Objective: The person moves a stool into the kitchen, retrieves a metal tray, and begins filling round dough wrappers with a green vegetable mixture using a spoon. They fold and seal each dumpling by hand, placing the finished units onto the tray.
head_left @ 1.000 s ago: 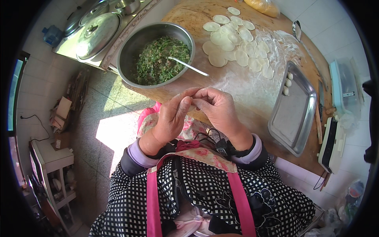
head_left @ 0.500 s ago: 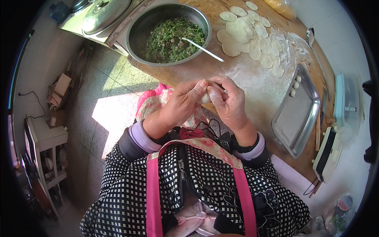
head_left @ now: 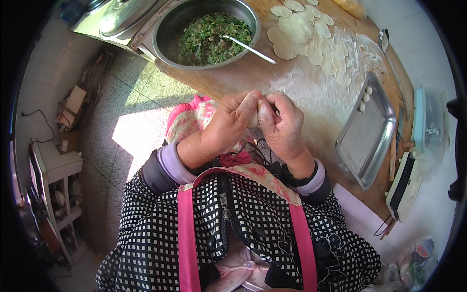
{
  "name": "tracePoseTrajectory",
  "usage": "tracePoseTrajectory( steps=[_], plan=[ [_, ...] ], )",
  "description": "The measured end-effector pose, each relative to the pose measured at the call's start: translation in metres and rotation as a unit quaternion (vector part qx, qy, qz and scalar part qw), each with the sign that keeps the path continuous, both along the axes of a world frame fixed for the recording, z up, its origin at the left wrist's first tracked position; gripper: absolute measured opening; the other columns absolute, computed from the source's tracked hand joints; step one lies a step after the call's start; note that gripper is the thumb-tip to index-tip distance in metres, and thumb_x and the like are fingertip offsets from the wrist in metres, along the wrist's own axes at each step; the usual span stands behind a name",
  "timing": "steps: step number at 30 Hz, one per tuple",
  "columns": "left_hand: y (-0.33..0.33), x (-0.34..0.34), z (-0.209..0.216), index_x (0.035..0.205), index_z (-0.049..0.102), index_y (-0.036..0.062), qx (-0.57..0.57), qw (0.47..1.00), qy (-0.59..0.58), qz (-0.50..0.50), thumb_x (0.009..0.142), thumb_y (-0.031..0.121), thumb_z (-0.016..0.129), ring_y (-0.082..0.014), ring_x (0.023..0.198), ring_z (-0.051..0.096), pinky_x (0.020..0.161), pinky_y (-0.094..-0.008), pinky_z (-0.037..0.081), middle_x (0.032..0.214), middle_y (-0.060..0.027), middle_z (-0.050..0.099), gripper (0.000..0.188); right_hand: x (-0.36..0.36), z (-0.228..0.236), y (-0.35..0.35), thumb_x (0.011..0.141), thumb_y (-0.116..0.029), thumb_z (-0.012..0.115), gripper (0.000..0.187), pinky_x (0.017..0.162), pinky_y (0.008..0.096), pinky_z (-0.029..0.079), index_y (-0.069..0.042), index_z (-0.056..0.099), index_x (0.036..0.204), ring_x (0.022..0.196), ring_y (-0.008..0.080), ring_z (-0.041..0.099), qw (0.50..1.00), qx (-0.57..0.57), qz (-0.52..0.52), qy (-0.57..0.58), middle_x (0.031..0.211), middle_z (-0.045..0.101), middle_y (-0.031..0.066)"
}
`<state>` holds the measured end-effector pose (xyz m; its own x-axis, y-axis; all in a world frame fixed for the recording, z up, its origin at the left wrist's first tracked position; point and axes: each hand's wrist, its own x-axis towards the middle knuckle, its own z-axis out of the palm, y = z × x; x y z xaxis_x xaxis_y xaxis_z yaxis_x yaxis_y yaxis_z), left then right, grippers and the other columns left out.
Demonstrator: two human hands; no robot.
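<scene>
My left hand (head_left: 227, 119) and my right hand (head_left: 285, 125) meet in front of my apron, thumbs side by side and fingers curled. Between them they pinch a pale dumpling (head_left: 253, 119), mostly hidden by the fingers. Flour dusts my right hand. Beyond them, a large metal bowl (head_left: 168, 44) holds green chopped filling (head_left: 214, 36), with a white-handled spoon (head_left: 253, 51) resting in it. Round dough wrappers (head_left: 296, 30) lie overlapping on the floured wooden table (head_left: 272, 80). To the right, a metal tray (head_left: 366, 141) has several small white dumplings (head_left: 363, 104) at its far left corner.
A metal ladle (head_left: 383, 41) lies near the wall at the far right. Beyond the tray stand a pale blue plastic box (head_left: 428, 121) and a white appliance (head_left: 404, 185). A lidded pot (head_left: 126, 17) stands far left. A white shelf unit (head_left: 58, 170) is on the left.
Both hands have drawn closer at the thumbs and still hold the dumpling, which shows less now. The view has shifted slightly, so the bowl and wrappers sit higher in the picture.
</scene>
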<state>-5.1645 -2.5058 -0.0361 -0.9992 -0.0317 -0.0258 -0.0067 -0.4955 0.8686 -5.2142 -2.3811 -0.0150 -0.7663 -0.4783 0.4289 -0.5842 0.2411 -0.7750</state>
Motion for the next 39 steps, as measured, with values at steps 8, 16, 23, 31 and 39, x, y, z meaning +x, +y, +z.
tracePoseTrajectory(
  steps=[8, 16, 23, 31, 39],
  plan=[
    [-0.008, -0.006, 0.007, 0.102, 0.057, -0.005, 0.083, 0.99, -0.077, -0.079, 0.1, 0.032, 0.037, -0.0167, 0.076, 0.063, 0.064, -0.0276, 0.053, 0.09, -0.0092, 0.063, 0.042, -0.001, -0.007, 0.001, 0.088, -0.016, 0.063, 0.019, 0.052, 0.0235, 0.041, 0.001, 0.059, 0.082, 0.06, 0.0075, 0.047, 0.968, -0.106, 0.004, -0.227, 0.067, 0.055, 0.0029],
    [-0.002, -0.005, 0.013, 0.111, 0.053, -0.0096, 0.126, 0.984, -0.072, -0.106, 0.101, 0.035, 0.03, -0.0235, 0.096, 0.06, 0.088, -0.0337, 0.049, 0.105, -0.0174, 0.059, 0.051, -0.003, -0.009, 0.013, 0.088, -0.021, 0.065, 0.023, 0.055, 0.0209, 0.042, 0.002, 0.061, 0.083, 0.064, 0.0035, 0.047, 0.929, -0.134, 0.025, -0.344, 0.069, 0.057, -0.0011],
    [0.007, -0.003, 0.01, 0.103, 0.057, -0.0101, 0.06, 0.995, -0.051, -0.057, 0.102, 0.029, 0.029, -0.0165, 0.087, 0.061, 0.077, -0.026, 0.051, 0.094, -0.0123, 0.062, 0.049, 0.002, -0.011, 0.012, 0.086, -0.018, 0.062, 0.02, 0.051, 0.0319, 0.045, 0.0, 0.058, 0.079, 0.054, 0.0203, 0.055, 0.989, -0.056, -0.028, -0.133, 0.063, 0.057, 0.0125],
    [0.006, -0.012, -0.001, 0.096, 0.061, -0.0031, -0.144, 0.99, 0.016, -0.002, 0.101, 0.028, 0.033, -0.0168, 0.086, 0.062, 0.075, -0.0258, 0.049, 0.09, -0.0101, 0.065, 0.042, 0.003, -0.009, 0.012, 0.09, -0.017, 0.058, 0.025, 0.062, 0.0282, 0.049, 0.001, 0.054, 0.108, 0.074, 0.0145, 0.058, 0.99, -0.092, -0.029, -0.104, 0.083, 0.058, 0.0101],
    [0.015, -0.032, 0.019, 0.123, 0.05, -0.0025, -0.48, 0.809, 0.337, 0.035, 0.094, 0.043, 0.041, -0.0398, 0.118, 0.048, 0.101, -0.0471, 0.034, 0.118, -0.0207, 0.056, 0.055, 0.011, 0.002, 0.037, 0.095, -0.024, 0.051, 0.034, 0.077, 0.0287, 0.054, 0.0, 0.045, 0.118, 0.095, 0.018, 0.061, 0.814, -0.309, 0.116, -0.478, 0.105, 0.056, 0.0083]
  ],
)
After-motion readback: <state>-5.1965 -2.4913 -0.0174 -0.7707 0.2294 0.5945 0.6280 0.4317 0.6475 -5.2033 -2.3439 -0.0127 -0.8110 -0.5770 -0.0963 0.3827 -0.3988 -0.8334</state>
